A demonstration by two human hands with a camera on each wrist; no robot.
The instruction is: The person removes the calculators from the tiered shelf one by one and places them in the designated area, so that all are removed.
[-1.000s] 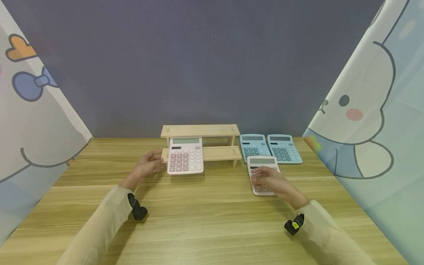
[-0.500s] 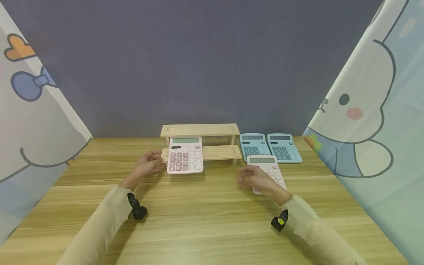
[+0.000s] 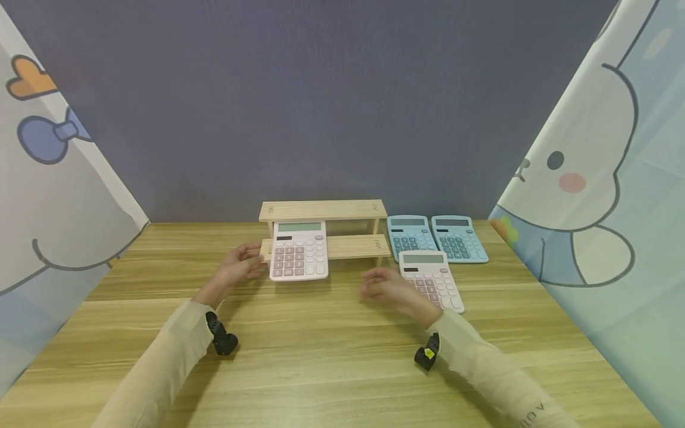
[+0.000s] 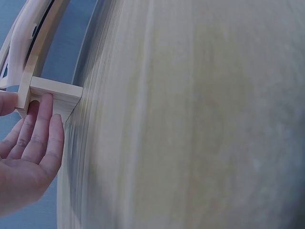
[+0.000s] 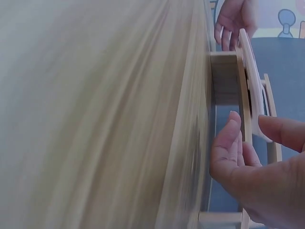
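Note:
A pink calculator leans on the two-tier wooden shelf, its lower end sticking out over the front of the lower board. My left hand grips the left end of that lower board. In the left wrist view the thumb lies on the board's edge and the fingers reach under it by the leg. My right hand, slightly blurred, hovers left of a second pink calculator, overlapping its lower left corner. The right wrist view shows its thumb and curved fingers apart, with nothing held between them.
Two blue calculators lie side by side at the back right, beyond the second pink one. A dark panel stands behind the wood-grain table. Cartoon-printed sheets flank both sides.
My right hand has moved left, from over the second pink calculator toward the shelf, uncovering most of its keys. My left hand and the calculator on the shelf have stayed in place.

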